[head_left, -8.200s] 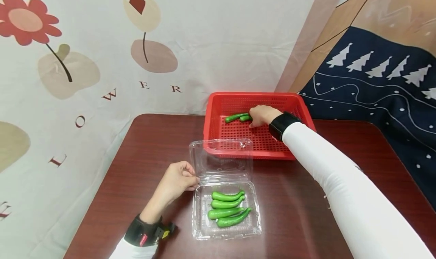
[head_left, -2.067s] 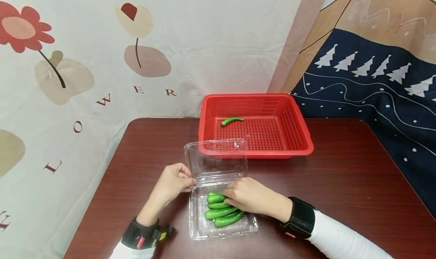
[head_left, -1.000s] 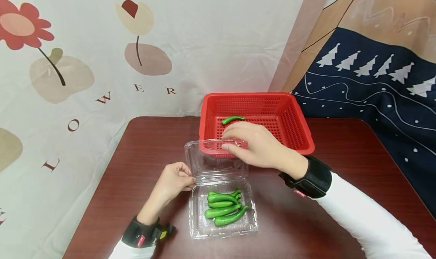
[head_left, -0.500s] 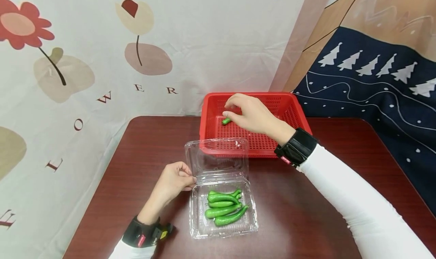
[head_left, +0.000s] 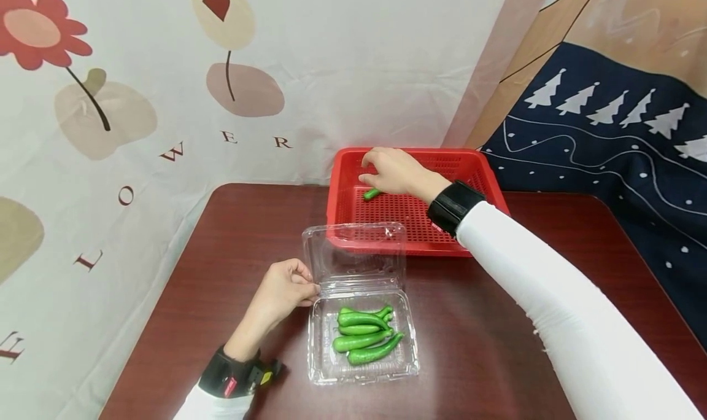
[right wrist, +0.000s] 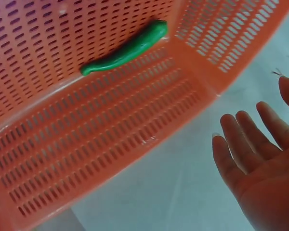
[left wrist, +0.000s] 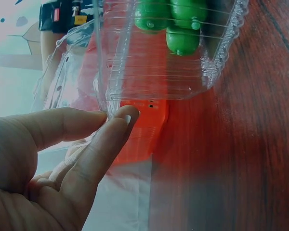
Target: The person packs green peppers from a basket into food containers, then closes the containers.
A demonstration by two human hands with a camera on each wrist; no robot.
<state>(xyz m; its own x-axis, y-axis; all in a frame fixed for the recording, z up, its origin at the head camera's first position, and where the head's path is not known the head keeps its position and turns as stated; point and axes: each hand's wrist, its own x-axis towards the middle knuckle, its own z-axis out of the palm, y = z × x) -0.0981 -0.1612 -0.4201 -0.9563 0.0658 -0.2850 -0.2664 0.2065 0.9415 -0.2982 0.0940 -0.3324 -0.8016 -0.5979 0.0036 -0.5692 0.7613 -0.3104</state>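
Note:
A clear plastic clamshell box (head_left: 324,371) lies with its lid raised, several green chili peppers (head_left: 361,342) side by side in its base. My left hand (head_left: 280,292) pinches the box's left edge near the hinge between thumb and fingers, as the left wrist view shows closely. Over the red basket (head_left: 420,248) hovers my right hand (head_left: 399,173), fingers spread and holding nothing. One green chili pepper (right wrist: 127,49) lies on the basket floor against the far wall, partly hidden by the right hand in the head view.
The basket stands at the back of the dark red wooden table (head_left: 248,223), just behind the raised lid (head_left: 356,254), which overlaps its front rim in the head view. A printed cloth (head_left: 342,70) hangs behind the table.
Since the earliest frame, the box has gained peppers and the basket has lost some. My right hand has left the box and moved back over the basket. The left hand has kept its hold.

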